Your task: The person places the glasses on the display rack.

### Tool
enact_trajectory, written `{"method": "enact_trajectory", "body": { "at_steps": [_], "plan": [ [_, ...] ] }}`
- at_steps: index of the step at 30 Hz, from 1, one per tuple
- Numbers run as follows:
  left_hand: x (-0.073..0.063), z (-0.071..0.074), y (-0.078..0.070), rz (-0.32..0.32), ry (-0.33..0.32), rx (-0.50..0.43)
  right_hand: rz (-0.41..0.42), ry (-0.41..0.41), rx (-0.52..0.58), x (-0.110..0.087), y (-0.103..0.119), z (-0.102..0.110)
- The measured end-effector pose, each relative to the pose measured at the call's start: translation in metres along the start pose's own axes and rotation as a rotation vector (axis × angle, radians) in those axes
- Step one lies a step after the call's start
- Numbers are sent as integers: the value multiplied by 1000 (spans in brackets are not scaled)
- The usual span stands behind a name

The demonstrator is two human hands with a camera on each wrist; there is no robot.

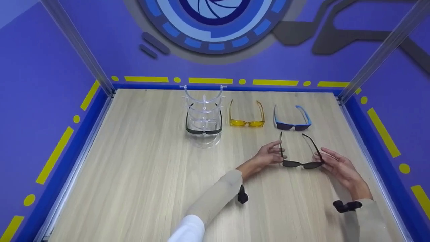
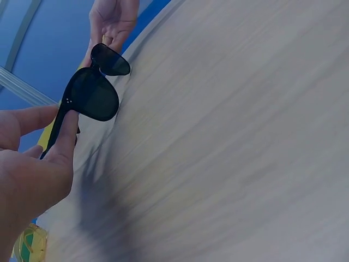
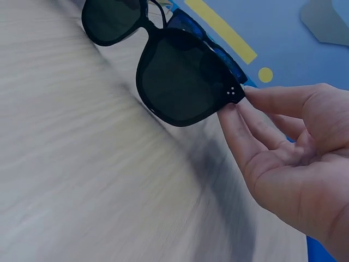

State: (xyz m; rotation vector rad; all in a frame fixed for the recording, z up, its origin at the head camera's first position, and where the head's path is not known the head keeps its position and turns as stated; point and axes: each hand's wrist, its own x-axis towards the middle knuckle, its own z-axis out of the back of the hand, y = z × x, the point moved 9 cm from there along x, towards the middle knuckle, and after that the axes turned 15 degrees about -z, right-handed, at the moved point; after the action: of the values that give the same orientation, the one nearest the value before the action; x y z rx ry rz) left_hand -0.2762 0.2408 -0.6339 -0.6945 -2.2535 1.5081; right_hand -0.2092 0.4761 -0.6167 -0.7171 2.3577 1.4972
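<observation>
Both hands hold a pair of black sunglasses (image 1: 312, 165) by its two sides, with the temples unfolded and pointing away from the person. My left hand (image 1: 268, 154) pinches the left hinge end between thumb and fingers, as the left wrist view also shows. On the other side my right hand (image 1: 341, 168) pinches the right hinge corner, next to small silver dots on the frame (image 3: 231, 91). The dark lenses (image 2: 94, 94) face the person, and a shadow falls on the table below them.
Behind the hands lie blue-framed sunglasses (image 1: 293, 127) and yellow glasses (image 1: 247, 123), both with temples spread. Further left stands a clear plastic display rack (image 1: 204, 97) with another black pair (image 1: 204, 132) low on it. Blue-purple walls (image 1: 100, 40) enclose the wooden table (image 1: 141, 161).
</observation>
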Motion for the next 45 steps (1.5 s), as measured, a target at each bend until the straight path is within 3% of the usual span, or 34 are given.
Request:
{"method": "enact_trajectory", "body": {
  "at_steps": [10,19,29,37,45],
  "plan": [
    [-6,12,-11,-10,28,-38,16,209,-12,-3,-2,-22],
    [-14,27,-21,-6,14,-31,-15,178,-58,2,-5,-35],
    [-23,46,-29,7,-6,-96,-3,233,-25,11,-8,-58],
    [-35,64,-43,-21,-28,-114,-2,260,-12,23,-8,-79],
    [-51,85,-54,-22,-42,-119,-27,224,-2,34,-13,-99]
  ]
}}
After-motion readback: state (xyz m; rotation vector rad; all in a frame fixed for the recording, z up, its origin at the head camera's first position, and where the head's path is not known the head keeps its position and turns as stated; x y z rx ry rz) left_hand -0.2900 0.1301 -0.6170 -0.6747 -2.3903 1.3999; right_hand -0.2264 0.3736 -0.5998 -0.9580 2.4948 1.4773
